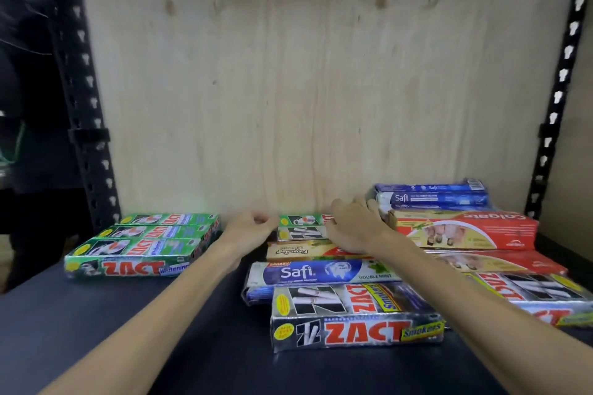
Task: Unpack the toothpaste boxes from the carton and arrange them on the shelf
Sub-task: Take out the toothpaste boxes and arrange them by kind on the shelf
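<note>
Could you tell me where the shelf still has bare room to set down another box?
Bare dark shelf runs in front of the green Zact boxes and left of the Zact Smokers box. The right half is crowded, where the left hand and right hand work.

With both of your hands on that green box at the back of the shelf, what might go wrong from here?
1. The right forearm reaches over the Safi box and the Zact Smokers pack; drawing back might drag them forward.
2. The blue Safi pack sits atop a Colgate box beside the right hand; a nudge could topple it.
3. The left hand only pinches the green box end, so it may slip.
</note>
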Tool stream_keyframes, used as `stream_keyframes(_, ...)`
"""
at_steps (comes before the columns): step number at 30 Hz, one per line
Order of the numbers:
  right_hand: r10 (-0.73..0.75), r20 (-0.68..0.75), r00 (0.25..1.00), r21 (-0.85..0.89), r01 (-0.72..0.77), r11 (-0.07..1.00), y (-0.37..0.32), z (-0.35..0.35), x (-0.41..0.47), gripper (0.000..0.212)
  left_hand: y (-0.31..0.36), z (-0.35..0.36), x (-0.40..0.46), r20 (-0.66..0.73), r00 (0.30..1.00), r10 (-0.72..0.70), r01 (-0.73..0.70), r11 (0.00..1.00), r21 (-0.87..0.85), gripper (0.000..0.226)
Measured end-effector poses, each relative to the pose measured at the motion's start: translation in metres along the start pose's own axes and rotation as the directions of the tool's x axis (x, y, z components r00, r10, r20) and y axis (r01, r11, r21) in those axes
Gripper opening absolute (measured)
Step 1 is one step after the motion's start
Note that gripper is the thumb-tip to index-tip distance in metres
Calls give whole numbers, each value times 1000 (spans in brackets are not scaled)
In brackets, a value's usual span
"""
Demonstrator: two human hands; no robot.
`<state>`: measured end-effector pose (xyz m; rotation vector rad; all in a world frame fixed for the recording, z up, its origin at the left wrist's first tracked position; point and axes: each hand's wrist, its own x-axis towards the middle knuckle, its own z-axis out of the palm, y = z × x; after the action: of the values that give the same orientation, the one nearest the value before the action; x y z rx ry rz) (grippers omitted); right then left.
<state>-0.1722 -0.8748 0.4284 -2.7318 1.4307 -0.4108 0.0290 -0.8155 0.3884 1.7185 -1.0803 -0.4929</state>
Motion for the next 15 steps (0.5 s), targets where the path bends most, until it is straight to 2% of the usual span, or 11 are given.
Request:
stream_keyframes(5, 7, 80, 997, 149, -19, 989, 8, -8, 3, 46, -11, -9, 5, -40, 998, 52, -49, 996, 74, 30)
stream_keyframes(10, -132, 149, 980, 297, 83, 951, -4, -1, 9, 53, -13, -11, 2, -113, 991, 67, -52, 991, 126, 42)
stream_keyframes(12, -100, 104, 989, 367, 55, 929, -4, 3, 11, 50, -17, -15, 2, -166, 984, 66, -37, 984, 174, 44)
stream_keyframes(15, 38, -105, 994, 333, -1, 943, 3, 13, 13, 33, -21, -17, 3, -172, 982, 78, -42, 979, 202, 43)
